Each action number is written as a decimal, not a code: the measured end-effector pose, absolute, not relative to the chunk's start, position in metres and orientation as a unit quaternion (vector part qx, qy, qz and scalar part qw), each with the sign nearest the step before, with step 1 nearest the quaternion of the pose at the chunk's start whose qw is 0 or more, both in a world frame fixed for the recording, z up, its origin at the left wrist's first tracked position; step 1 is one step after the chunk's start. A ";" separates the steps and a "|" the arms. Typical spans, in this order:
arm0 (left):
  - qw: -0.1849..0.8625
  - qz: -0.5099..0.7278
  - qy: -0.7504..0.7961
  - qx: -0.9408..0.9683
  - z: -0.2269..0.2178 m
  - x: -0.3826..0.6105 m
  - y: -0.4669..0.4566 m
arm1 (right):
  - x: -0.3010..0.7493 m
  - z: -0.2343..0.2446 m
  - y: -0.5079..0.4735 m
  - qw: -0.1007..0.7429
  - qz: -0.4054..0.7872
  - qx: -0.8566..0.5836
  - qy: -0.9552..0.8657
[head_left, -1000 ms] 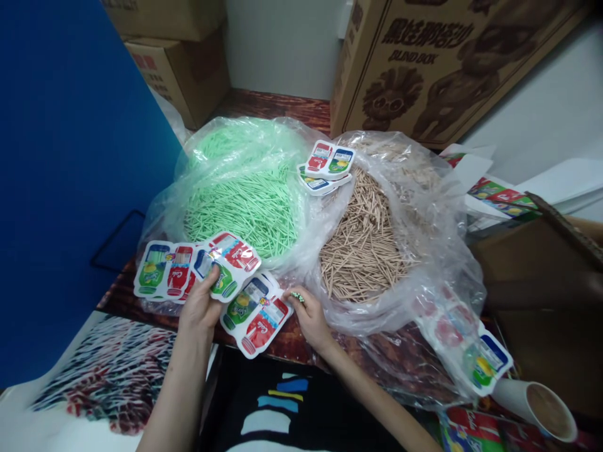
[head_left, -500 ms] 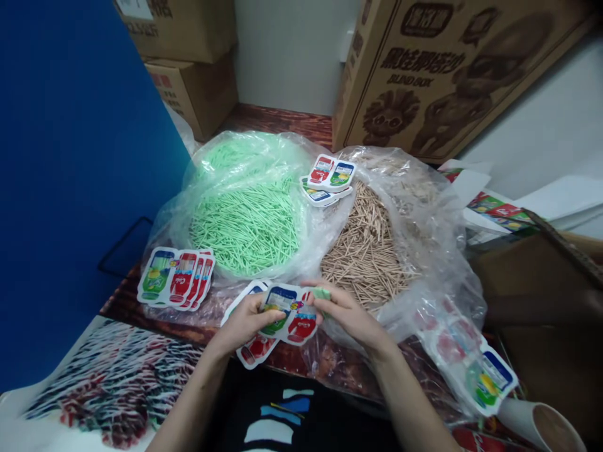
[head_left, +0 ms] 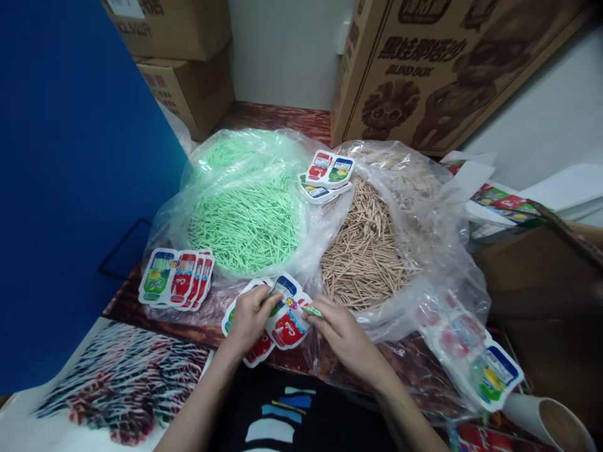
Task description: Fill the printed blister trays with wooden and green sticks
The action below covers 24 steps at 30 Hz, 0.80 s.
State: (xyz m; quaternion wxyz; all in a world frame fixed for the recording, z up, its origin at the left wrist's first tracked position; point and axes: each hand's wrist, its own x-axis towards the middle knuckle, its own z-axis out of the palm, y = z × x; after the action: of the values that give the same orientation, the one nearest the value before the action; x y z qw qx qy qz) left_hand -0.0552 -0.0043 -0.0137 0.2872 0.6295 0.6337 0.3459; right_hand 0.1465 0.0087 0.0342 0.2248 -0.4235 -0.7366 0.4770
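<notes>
My left hand (head_left: 249, 319) pinches a double candy card (head_left: 288, 328), its red cola half facing right and the other half partly covered by my fingers. Beneath it lie more cards (head_left: 258, 353), overlapping at the table's front edge. Between the fingers of my right hand (head_left: 346, 336) is a small bunch of green candy sticks (head_left: 313, 311), held at the right edge of the card. Whether the sticks have entered the card's pocket I cannot tell. Behind my hands sit a heap of green sticks (head_left: 245, 226) and a heap of brown sticks (head_left: 365, 263), each in clear plastic.
Fanned cards (head_left: 176, 279) lie at the left, and a small stack (head_left: 330, 169) rests on the plastic between the heaps. At the right are another card (head_left: 494, 376), a paper cup (head_left: 549, 420) and an open carton (head_left: 527, 282). Cardboard boxes (head_left: 400, 81) stand behind.
The card in my left hand has tilted, its right end swinging down toward me. My right hand has turned and moved slightly down, with the green sticks now pointing at the card.
</notes>
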 end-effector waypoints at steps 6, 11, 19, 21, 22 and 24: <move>0.333 0.347 0.618 0.622 -0.014 -0.049 -0.005 | 0.154 0.028 0.012 0.217 0.459 -0.441 -0.740; 0.368 0.372 0.618 0.586 -0.011 -0.049 -0.002 | 0.153 0.027 0.008 0.202 0.446 -0.436 -0.755; 0.349 0.374 0.601 0.614 -0.013 -0.045 -0.003 | 0.161 0.025 0.013 0.243 0.540 -0.436 -0.678; 0.369 0.400 0.572 0.613 -0.013 -0.043 -0.003 | 0.171 0.024 0.024 0.271 0.601 -0.450 -0.602; 0.382 0.411 0.557 0.613 -0.012 -0.043 -0.002 | 0.175 0.024 0.031 0.298 0.628 -0.456 -0.556; 0.406 0.416 0.531 0.616 -0.009 -0.039 -0.001 | 0.178 0.026 0.045 0.372 0.669 -0.453 -0.457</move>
State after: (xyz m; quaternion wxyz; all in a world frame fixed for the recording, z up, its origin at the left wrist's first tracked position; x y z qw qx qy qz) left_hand -0.0395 -0.0014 -0.0090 0.4065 0.6159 0.5313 0.4161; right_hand 0.1783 0.0454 0.0258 0.3719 -0.4529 -0.4575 0.6688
